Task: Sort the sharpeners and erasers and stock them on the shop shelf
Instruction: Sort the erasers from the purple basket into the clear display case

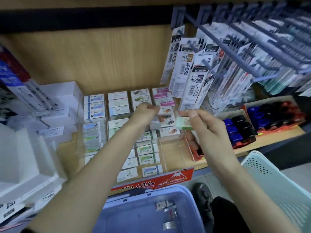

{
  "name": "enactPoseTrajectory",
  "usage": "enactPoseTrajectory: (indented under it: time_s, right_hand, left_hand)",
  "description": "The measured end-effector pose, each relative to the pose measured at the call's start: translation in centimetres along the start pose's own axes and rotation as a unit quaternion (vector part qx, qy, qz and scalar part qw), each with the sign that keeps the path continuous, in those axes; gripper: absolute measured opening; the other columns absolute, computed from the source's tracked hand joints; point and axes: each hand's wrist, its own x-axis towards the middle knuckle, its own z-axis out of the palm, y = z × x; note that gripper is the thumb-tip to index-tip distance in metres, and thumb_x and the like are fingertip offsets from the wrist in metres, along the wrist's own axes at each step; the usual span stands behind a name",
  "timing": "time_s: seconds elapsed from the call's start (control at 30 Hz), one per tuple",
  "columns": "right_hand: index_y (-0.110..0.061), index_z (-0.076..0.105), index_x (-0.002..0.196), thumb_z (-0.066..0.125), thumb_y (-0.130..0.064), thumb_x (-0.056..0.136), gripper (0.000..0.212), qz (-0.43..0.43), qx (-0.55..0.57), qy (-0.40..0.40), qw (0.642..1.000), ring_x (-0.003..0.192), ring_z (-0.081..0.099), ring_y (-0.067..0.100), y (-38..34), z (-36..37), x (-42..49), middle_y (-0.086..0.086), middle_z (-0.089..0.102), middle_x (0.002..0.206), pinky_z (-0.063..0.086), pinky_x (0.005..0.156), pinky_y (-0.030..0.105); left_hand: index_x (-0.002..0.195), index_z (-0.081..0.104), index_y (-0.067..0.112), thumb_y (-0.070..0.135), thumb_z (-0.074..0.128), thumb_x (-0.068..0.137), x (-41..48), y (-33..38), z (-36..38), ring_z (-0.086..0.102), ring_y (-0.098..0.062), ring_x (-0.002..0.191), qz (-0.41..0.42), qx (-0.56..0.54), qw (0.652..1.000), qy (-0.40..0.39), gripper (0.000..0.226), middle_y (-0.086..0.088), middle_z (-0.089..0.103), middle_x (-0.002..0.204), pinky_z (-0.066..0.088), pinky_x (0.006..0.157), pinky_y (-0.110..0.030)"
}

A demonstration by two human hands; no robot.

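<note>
Rows of boxed erasers [148, 148] fill a clear divided tray [164, 148] on the wooden shelf [109, 61]. My left hand [146, 110] reaches over the back rows with fingers curled, pinching a small eraser box near the orange-printed ones [166, 119]. My right hand [203, 126] holds a green and white eraser [184, 123] between thumb and fingers, just right of the tray. Blue and black sharpeners [239, 130] sit in a cardboard box at the right.
A blue basket [146, 214] with a few small packets is below me. A pale mesh basket [277, 179] stands at the right. Pen refill packs [193, 76] hang on hooks above the tray. White boxes [57, 106] pile up at the left. A red eraser carton [175, 178] fronts the shelf.
</note>
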Motion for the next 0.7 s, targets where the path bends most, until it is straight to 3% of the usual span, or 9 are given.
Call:
enactPoseTrajectory:
  time_s: [0.1, 0.17, 0.23, 0.3, 0.4, 0.47, 0.53, 0.7]
  right_hand:
    - [-0.008, 0.067, 0.095, 0.044, -0.012, 0.095, 0.023, 0.022, 0.139, -0.038, 0.989, 0.053, 0.041, 0.015, 0.1, -0.2, -0.2, 0.0, 0.055, 0.062, 0.028, 0.044, 0.027]
    - [-0.006, 0.064, 0.096, 0.041, -0.008, 0.081, 0.028, 0.033, 0.18, -0.065, 0.981, 0.055, 0.043, 0.015, 0.4, -0.5, -0.1, 0.0, 0.057, 0.066, 0.029, 0.043, 0.026]
    - [-0.008, 0.061, 0.097, 0.041, -0.007, 0.074, 0.031, 0.04, 0.192, -0.075, 0.978, 0.054, 0.044, 0.014, 0.6, -0.5, -0.1, 0.002, 0.059, 0.073, 0.031, 0.043, 0.025]
    - [-0.011, 0.058, 0.101, 0.045, -0.005, 0.076, 0.029, 0.045, 0.202, -0.075, 0.975, 0.054, 0.046, 0.014, 0.7, -0.3, -0.3, 0.002, 0.06, 0.084, 0.032, 0.042, 0.024]
    - [-0.015, 0.052, 0.106, 0.047, 0.001, 0.09, 0.023, 0.055, 0.198, -0.063, 0.977, 0.053, 0.046, 0.013, 0.8, 0.4, -0.4, 0.003, 0.059, 0.096, 0.033, 0.043, 0.023]
    - [-0.015, 0.049, 0.108, 0.043, 0.001, 0.095, 0.021, 0.053, 0.177, -0.068, 0.98, 0.051, 0.044, 0.013, 0.9, 1.1, -0.6, 0.005, 0.057, 0.102, 0.033, 0.042, 0.023]
    - [-0.013, 0.049, 0.109, 0.044, -0.001, 0.096, 0.019, 0.061, 0.146, -0.085, 0.984, 0.052, 0.043, 0.013, 1.1, 1.8, -1.1, 0.003, 0.057, 0.102, 0.031, 0.043, 0.023]
    - [-0.009, 0.047, 0.114, 0.052, -0.008, 0.092, 0.022, 0.097, 0.136, -0.179, 0.97, 0.05, 0.044, 0.014, 1.8, 3.9, -2.5, 0.002, 0.062, 0.102, 0.032, 0.042, 0.022]
  left_hand:
    - [0.086, 0.052, 0.015, 0.032, 0.059, 0.091, 1.0, 0.0, 0.5, 0.055, -0.02, 0.083, 0.033, 0.129, 0.99, 0.04, 0.018, 0.004, 0.055, 0.078, 0.037, 0.058, -0.026]
    - [0.093, 0.053, 0.02, 0.038, 0.062, 0.088, 0.9, 0.3, 0.6, 0.058, -0.021, 0.086, 0.055, 0.262, 0.961, 0.068, 0.022, 0.004, 0.058, 0.088, 0.04, 0.062, -0.027]
    - [0.109, 0.053, 0.019, 0.043, 0.062, 0.087, 0.2, 0.4, 0.4, 0.06, -0.022, 0.09, 0.078, 0.319, 0.94, 0.095, 0.034, 0.001, 0.06, 0.098, 0.042, 0.066, -0.029]
    - [0.11, 0.054, 0.019, 0.041, 0.059, 0.09, -1.2, 0.4, -0.5, 0.06, -0.014, 0.078, 0.118, 0.287, 0.946, 0.09, 0.03, 0.002, 0.061, 0.09, 0.043, 0.062, -0.028]
    - [0.098, 0.061, 0.017, 0.03, 0.061, 0.089, -4.9, -0.4, -2.6, 0.052, 0.005, 0.053, 0.148, 0.153, 0.977, -0.003, 0.015, 0.003, 0.06, 0.069, 0.04, 0.057, -0.02]
    - [0.105, 0.061, 0.024, 0.033, 0.066, 0.082, -8.0, -1.1, -3.7, 0.054, 0.005, 0.051, 0.126, 0.1, 0.982, -0.099, 0.025, 0.0, 0.061, 0.06, 0.04, 0.062, -0.014]
    - [0.11, 0.056, 0.033, 0.04, 0.066, 0.073, -10.4, -2.1, -4.5, 0.058, 0.002, 0.057, 0.092, 0.058, 0.984, -0.144, 0.039, 0.002, 0.061, 0.057, 0.043, 0.071, -0.018]
    - [0.105, 0.06, 0.023, 0.024, 0.066, 0.078, -12.5, -4.9, -6.3, 0.046, -0.003, 0.042, 0.086, -0.02, 0.995, -0.054, 0.028, 0.002, 0.055, 0.049, 0.036, 0.047, -0.008]
